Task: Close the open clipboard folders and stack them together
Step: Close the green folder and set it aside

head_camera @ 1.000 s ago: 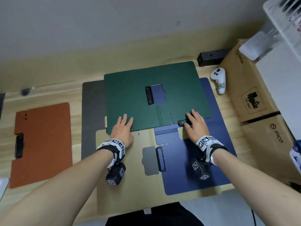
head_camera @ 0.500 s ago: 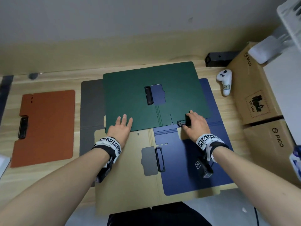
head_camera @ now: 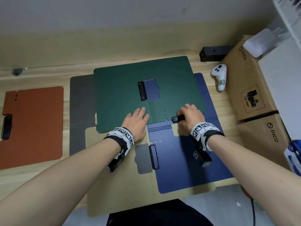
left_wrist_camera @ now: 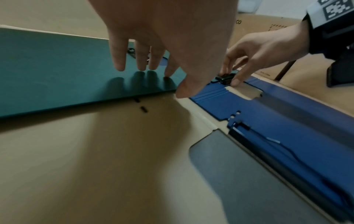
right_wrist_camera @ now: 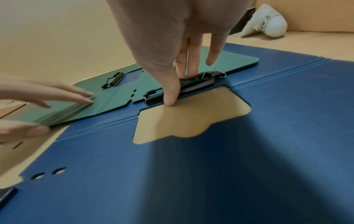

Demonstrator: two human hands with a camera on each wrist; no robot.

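A green folder (head_camera: 127,95) lies open on top of an open blue folder (head_camera: 192,160), a tan one (head_camera: 114,185) and a grey one (head_camera: 81,103). My left hand (head_camera: 138,115) rests flat, fingers straight, on the green folder (left_wrist_camera: 57,68) near its front edge, beside the spine. My right hand (head_camera: 184,116) pinches the black clip (head_camera: 177,119) at that folder's front edge. In the right wrist view the thumb is in front of the clip (right_wrist_camera: 191,86) and the fingers are behind it. A closed orange folder (head_camera: 32,124) lies apart at the left.
Stacked cardboard boxes (head_camera: 254,98) line the right side, with a white controller (head_camera: 219,77) and a black device (head_camera: 213,53) beside them. The wall runs close behind the folders. The tan folder overhangs the table's near edge.
My left hand has slid right along the green folder's front edge toward the spine. My right hand's fingers have curled from flat onto the clip.
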